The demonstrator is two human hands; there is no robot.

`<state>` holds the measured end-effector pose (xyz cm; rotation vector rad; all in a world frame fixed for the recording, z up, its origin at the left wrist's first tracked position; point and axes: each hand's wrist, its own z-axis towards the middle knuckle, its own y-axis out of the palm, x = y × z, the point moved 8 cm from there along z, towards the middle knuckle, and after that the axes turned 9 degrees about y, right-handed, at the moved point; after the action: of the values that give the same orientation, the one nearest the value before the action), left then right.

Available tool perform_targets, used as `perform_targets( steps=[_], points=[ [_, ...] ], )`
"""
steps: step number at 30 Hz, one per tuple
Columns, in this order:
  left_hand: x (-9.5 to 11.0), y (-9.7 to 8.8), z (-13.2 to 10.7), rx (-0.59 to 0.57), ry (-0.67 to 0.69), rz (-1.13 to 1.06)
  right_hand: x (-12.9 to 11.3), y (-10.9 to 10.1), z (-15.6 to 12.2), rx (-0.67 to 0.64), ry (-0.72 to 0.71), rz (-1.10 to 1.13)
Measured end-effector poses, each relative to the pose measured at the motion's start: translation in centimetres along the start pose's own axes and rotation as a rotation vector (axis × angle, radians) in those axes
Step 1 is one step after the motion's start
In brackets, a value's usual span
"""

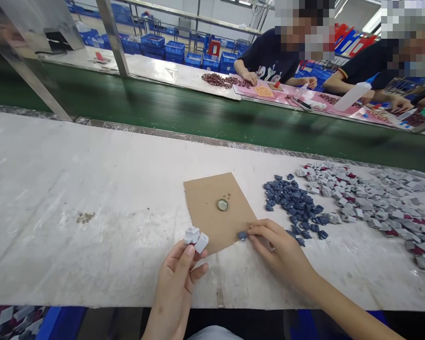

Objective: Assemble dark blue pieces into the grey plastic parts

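My left hand [179,278] is closed on two small light-grey plastic parts [196,238], held up at the near left corner of a brown cardboard sheet [212,210]. My right hand [278,245] pinches a small dark blue-grey part [242,234] at the sheet's near right edge. A metal bottle cap [223,204] lies on the cardboard, with a few tiny specks beside it. A pile of dark blue-grey parts [297,208] lies just right of the sheet, close to my right hand.
A wide heap of light-grey and red parts [378,203] covers the worn white table [74,198] at the right. A green conveyor belt [198,113] runs behind. Two people sit across it at a pink mat [286,94]. Blue crates [173,49] stand behind.
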<state>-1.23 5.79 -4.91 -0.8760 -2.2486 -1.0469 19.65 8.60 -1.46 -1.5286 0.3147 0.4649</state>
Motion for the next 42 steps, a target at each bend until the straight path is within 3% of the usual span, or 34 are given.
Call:
perform_targets(
  steps=[5, 10, 17, 21, 28, 33, 36, 39, 42],
  points=[
    [0.4, 0.4, 0.1, -0.05, 0.055, -0.003, -1.4, 0.1, -0.2, 0.078, -0.103, -0.025],
    [0.6, 0.0, 0.4, -0.03, 0.066, -0.004, -3.4, 1.2, -1.4, 0.041, -0.347, -0.097],
    [0.1, -0.4, 0.8, -0.034, 0.053, -0.024, -5.0, 2.2, -2.8, 0.026, -0.529, -0.043],
    [0.0, -0.6, 1.0, -0.027, 0.052, -0.023, -6.1, 2.7, -2.4, -0.008, -0.476, -0.022],
    [-0.3, 0.1, 0.4, -0.075, 0.095, 0.091, -7.4, 3.0, -2.1, 0.09, -0.366, -0.057],
    [0.2, 2.5, -0.5, -0.228, 0.391, 0.573, -8.5, 1.4, -2.4, 0.07, -0.329, 0.084],
    [0.2, 3.6, -0.9, -0.251, 0.492, 0.831, -9.9, -0.2, -3.0, 0.1, -0.37, 0.168],
    [0.4, 3.9, -0.9, -0.194, 0.553, 0.904, -10.2, -1.1, -3.1, 0.161, -0.341, 0.256],
    [1.3, 4.0, -0.6, -0.167, 0.667, 0.814, -9.6, -1.4, -3.0, 0.292, -0.311, 0.379]
  ],
)
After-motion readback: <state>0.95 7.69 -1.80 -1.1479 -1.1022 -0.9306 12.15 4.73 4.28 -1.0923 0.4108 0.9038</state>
